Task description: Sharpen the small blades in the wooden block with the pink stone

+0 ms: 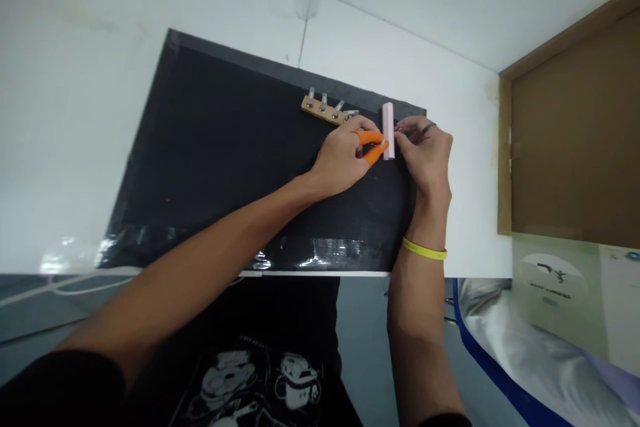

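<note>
A pink cylinder stands on end on the black mat, near its far right corner. My left hand, with orange covers on two fingertips, pinches the cylinder from the left. On the cylinder's right side my right hand has its fingers closed, and a small metal piece shows at their tips. It wears a ring and a yellow wristband. Just left of the hands lies a small wooden strip with several metal tabs sticking up from it.
The mat lies on a white table whose near edge runs across the view. A brown board in a wooden frame is at the right. Below it sit a white box and a plastic-wrapped bundle.
</note>
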Tool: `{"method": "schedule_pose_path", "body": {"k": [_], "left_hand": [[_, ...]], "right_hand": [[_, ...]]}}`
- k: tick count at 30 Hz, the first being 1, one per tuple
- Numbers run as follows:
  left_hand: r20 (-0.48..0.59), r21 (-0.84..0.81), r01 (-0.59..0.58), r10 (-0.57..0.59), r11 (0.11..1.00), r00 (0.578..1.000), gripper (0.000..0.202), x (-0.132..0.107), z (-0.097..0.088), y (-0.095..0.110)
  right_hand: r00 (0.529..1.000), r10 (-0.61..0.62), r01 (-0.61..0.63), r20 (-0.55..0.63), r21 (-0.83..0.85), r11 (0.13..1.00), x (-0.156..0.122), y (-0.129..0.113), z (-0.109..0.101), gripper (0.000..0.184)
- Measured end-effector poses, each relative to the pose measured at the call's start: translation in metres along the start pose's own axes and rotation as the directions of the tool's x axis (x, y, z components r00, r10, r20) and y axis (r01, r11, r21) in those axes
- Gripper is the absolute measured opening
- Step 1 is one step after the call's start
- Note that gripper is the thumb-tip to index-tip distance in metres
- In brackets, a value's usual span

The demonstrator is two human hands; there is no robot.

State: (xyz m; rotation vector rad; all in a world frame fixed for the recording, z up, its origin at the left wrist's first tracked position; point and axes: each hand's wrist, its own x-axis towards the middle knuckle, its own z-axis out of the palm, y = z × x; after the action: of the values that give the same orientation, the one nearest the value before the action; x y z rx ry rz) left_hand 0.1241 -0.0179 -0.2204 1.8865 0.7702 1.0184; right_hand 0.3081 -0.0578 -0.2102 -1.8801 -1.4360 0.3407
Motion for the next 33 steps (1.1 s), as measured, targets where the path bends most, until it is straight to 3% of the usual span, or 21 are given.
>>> {"method": "schedule_pose_path", "body": {"k": [4, 10, 14, 24, 33], "left_hand": [[0.005, 0.002, 0.022, -0.022, 1.000, 1.000, 0.020, -0.0001, -0.0006, 0.0017], [0.012, 0.018, 0.030, -0.030, 0.999, 0.999, 0.017, 0.0003, -0.0004, 0.0015], [0.017, 0.021, 0.029, -0.029, 0.999, 0.999, 0.018, 0.0005, 0.0006, 0.0000], [0.007, 0.004, 0.030, -0.030, 1.000, 1.000, 0.010, 0.0004, 0.0013, 0.0013], [-0.005, -0.012, 0.029, -0.029, 1.000, 1.000, 0.010, 0.0003, 0.0024, 0.0001]], "right_hand": [[0.999, 0.024, -0.023, 0.034, -0.022, 0.999, -0.0011, -0.0042, -0.0024, 0.022], [0.995, 0.053, -0.054, 0.085, 0.003, 0.999, -0.0011, -0.0048, -0.0048, 0.048], [0.992, 0.055, -0.054, 0.114, -0.006, 0.998, -0.0007, -0.0050, -0.0064, 0.056], [0.992, 0.092, -0.098, 0.089, 0.068, 0.993, 0.0002, 0.0033, -0.0039, 0.041], [0.987, 0.029, -0.010, 0.159, -0.121, 0.993, -0.0015, 0.0002, -0.0059, 0.024]]}}
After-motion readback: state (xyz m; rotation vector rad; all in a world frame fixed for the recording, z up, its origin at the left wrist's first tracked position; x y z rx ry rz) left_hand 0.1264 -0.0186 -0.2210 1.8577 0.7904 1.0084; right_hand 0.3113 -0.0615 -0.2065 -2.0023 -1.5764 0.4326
